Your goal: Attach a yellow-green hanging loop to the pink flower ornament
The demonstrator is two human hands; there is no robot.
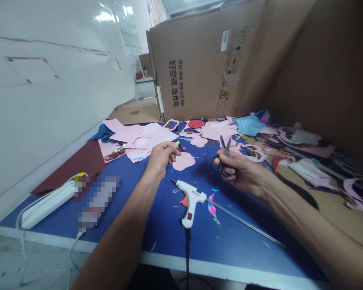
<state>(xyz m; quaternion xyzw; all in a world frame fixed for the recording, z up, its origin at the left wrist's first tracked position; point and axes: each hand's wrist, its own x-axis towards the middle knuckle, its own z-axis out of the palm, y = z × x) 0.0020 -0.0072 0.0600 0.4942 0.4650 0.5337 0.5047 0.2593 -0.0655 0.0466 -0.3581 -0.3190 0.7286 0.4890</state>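
Over the blue table, my left hand (162,157) pinches a small yellow-green piece (177,143); its material is too small to tell. Black-handled scissors (226,148) are in my right hand (237,169), their blades pointing up and slightly apart. Beneath and between my hands lies a pink cut-out shape (184,161) with a rounded outline. Closer to me rests a white glue gun (191,201), with a long clear glue stick (245,221) extending from its back. An orange scrap (184,200) shows beside the gun, and a shiny multicoloured scrap (212,209) lies to its right.
Pink sheets (151,135) and offcuts cover the far side of the blue table (124,217). A large cardboard box (205,72) stands behind them. At left are a white power strip (48,205), a blurred-out device (98,203) and a dark red sheet (69,167). Scraps crowd the right side.
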